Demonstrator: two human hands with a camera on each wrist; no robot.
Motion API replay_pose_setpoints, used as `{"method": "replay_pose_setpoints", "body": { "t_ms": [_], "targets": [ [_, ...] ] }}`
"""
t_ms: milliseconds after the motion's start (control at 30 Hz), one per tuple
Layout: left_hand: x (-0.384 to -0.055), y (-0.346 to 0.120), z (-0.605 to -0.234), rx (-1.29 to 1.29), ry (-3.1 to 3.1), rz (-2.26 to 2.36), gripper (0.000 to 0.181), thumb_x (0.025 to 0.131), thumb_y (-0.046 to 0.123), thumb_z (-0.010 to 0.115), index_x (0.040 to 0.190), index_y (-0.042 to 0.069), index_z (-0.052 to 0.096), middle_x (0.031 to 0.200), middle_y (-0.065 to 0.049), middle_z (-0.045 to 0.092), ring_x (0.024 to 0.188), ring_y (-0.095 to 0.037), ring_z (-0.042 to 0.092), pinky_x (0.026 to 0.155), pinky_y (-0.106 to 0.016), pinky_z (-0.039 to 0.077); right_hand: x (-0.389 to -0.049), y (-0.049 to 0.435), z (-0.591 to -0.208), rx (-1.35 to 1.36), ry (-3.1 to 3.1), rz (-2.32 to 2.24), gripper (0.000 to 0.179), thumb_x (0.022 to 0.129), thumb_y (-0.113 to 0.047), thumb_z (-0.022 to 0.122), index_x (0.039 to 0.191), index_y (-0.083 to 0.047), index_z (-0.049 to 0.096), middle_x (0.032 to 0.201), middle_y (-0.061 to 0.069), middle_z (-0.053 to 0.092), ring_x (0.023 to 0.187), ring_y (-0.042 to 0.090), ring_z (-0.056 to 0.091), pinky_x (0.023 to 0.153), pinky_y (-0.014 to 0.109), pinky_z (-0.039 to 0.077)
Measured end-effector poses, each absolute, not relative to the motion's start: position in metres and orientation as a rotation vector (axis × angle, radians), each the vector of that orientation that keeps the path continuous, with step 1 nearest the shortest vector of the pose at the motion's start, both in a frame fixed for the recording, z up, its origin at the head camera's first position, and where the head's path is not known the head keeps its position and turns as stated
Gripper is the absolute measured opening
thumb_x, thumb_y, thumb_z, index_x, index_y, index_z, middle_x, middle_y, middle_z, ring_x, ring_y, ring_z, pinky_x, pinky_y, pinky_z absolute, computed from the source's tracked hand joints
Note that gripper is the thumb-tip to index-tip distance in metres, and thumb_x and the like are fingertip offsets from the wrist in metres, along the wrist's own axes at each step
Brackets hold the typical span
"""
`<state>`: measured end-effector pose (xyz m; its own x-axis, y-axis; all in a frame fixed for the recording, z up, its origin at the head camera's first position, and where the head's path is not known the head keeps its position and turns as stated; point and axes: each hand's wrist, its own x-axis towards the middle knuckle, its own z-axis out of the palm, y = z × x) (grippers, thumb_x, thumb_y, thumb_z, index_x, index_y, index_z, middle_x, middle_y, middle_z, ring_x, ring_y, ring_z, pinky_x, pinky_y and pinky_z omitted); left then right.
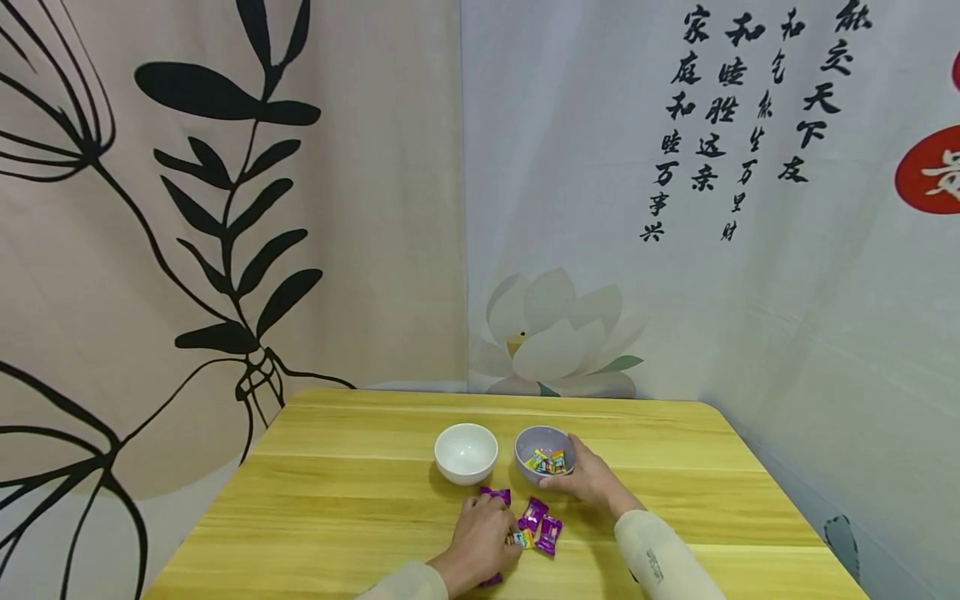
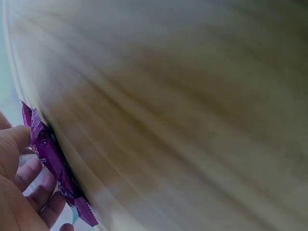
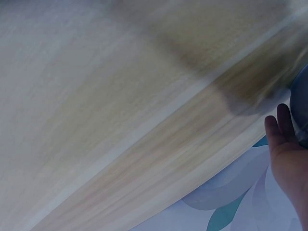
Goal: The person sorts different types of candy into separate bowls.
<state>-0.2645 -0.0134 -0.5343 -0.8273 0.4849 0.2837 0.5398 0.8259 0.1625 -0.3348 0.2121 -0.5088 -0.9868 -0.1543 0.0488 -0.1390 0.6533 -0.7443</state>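
At lower centre, a left hand (image 1: 483,535) bends over purple-wrapped sweets (image 1: 550,535), its fingers' grip unclear, while slightly higher right, a right hand (image 1: 596,479) clasps a lavender bowl (image 1: 525,448) of yellow packets (image 1: 557,462).

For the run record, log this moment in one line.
left hand: among purple candies, grip unclear | right hand: holds lavender bowl, candies inside | white bowl: alongside

Pale backdrop (image 1: 420,183) (with printed lotus (image 1: 558,346))
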Motion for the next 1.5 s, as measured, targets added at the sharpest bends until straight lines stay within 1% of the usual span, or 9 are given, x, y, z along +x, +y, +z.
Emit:
{"method": "replay_pose_setpoints", "body": {
  "t_ms": [133,300,400,567,800,1033,1233,1367,1500],
  "targets": [
    [-0.266,-0.015,-0.534,-0.8,-2.765,-0.405,0.016,0.073,0.032,0.083,0.083,0.022,0.076,0.081,0.01,0.063,0.082,-0.013,0.054,0.077,-0.036,0.041,-0.335,0.212,-0.509,-0.253,2.84,-1.276,0.116,0.073,-0.043,0.088,0.152,0.009,0.02,0.145,0.029,0.043,0.133,0.048,0.041,0.109,0.061,0.032],
    [-0.265,-0.018,-0.531,-0.819,-2.775,-0.594,0.012,0.076,0.025,0.082,0.087,0.021,0.077,0.075,0.016,0.062,0.075,-0.007,0.049,0.076,-0.034,0.039,-0.335,0.211,-0.509,-0.244,2.839,-1.277,0.117,0.073,-0.043,0.088,0.152,0.009,0.02,0.145,0.03,0.042,0.133,0.048,0.04,0.109,0.061,0.031],
    [-0.265,-0.02,-0.531,-0.814,-2.757,-0.71,0.011,0.078,0.02,0.08,0.089,0.019,0.078,0.076,0.017,0.064,0.075,-0.005,0.051,0.076,-0.033,0.039,-0.335,0.211,-0.509,-0.239,2.837,-1.279,0.117,0.072,-0.044,0.088,0.152,0.009,0.02,0.146,0.03,0.042,0.134,0.048,0.039,0.109,0.061,0.031],
    [-0.266,-0.024,-0.529,-0.781,-2.702,-0.865,0.009,0.079,0.016,0.079,0.088,0.017,0.078,0.081,0.014,0.069,0.077,-0.004,0.057,0.074,-0.032,0.04,-0.335,0.212,-0.51,-0.252,2.842,-1.278,0.117,0.072,-0.043,0.088,0.152,0.009,0.02,0.145,0.03,0.043,0.133,0.048,0.04,0.109,0.061,0.031],
    [-0.271,-0.027,-0.522,-0.723,-2.655,-1.174,0.003,0.082,0.012,0.079,0.083,0.014,0.076,0.074,0.014,0.064,0.065,0.001,0.052,0.061,-0.022,0.046,-0.335,0.213,-0.51,-0.259,2.845,-1.264,0.117,0.073,-0.045,0.087,0.152,0.009,0.02,0.145,0.029,0.043,0.133,0.048,0.04,0.109,0.062,0.031],
    [-0.274,-0.026,-0.505,-0.608,-2.566,-1.511,0.005,0.084,0.003,0.075,0.088,0.006,0.074,0.081,0.005,0.069,0.071,-0.003,0.058,0.063,-0.021,0.051,-0.336,0.213,-0.511,-0.247,2.848,-1.249,0.117,0.072,-0.045,0.087,0.152,0.008,0.021,0.144,0.028,0.045,0.132,0.046,0.042,0.109,0.061,0.032],
    [-0.286,-0.02,-0.492,-0.545,-2.5,-1.542,0.004,0.085,0.003,0.074,0.09,0.002,0.074,0.078,0.002,0.07,0.066,-0.005,0.06,0.059,-0.021,0.052,-0.337,0.214,-0.511,-0.269,2.837,-1.273,0.116,0.072,-0.045,0.088,0.152,0.007,0.022,0.142,0.026,0.048,0.129,0.045,0.046,0.108,0.061,0.034],
    [-0.298,-0.014,-0.484,-0.488,-2.498,-1.461,0.004,0.088,0.008,0.073,0.09,0.005,0.075,0.078,0.005,0.069,0.069,-0.005,0.059,0.062,-0.022,0.051,-0.337,0.215,-0.51,-0.283,2.823,-1.305,0.114,0.073,-0.042,0.088,0.152,0.007,0.022,0.141,0.026,0.048,0.129,0.044,0.047,0.108,0.06,0.035],
    [-0.31,-0.007,-0.48,-0.431,-2.512,-1.429,0.007,0.09,0.011,0.071,0.094,0.008,0.076,0.081,0.006,0.069,0.073,-0.007,0.059,0.065,-0.025,0.051,-0.337,0.215,-0.509,-0.299,2.817,-1.32,0.113,0.073,-0.04,0.088,0.152,0.007,0.023,0.141,0.025,0.049,0.128,0.043,0.048,0.107,0.06,0.035]
  ]
}}
